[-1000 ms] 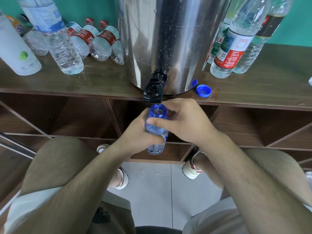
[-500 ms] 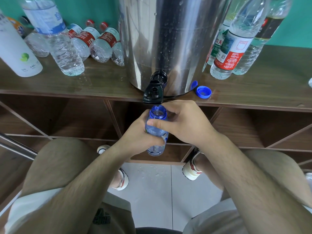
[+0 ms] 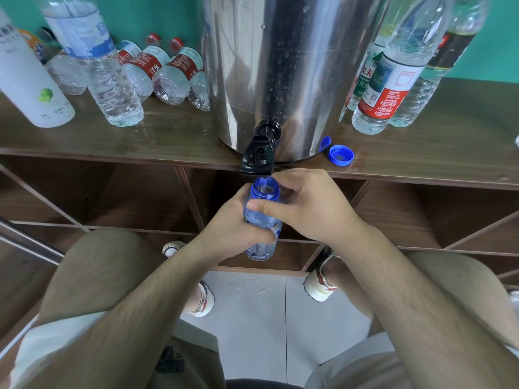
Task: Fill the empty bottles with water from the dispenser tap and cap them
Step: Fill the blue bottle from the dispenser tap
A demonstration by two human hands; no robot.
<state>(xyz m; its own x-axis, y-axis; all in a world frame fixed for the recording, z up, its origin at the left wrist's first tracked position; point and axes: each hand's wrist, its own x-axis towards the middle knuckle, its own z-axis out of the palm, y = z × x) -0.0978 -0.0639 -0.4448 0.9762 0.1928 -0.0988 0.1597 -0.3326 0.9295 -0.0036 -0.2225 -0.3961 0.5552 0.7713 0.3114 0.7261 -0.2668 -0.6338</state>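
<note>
Fingers of the left hand [image 3: 230, 223] and right hand [image 3: 311, 209] wrap the blue bottle [image 3: 265, 192], its mouth directly under the dispenser tap [image 3: 257, 160]; the dispenser [image 3: 280, 66] stands on a wooden shelf [image 3: 174, 140], teal wall [image 3: 157, 15] behind it.

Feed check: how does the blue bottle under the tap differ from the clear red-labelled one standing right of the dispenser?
The clear red-labelled plastic bottle stands on the wooden shelf; the blue-tinted plastic bottle is held below it by left hand and right hand. The blue one's mouth is open; the clear one's is cropped. Both are see-through.
</note>
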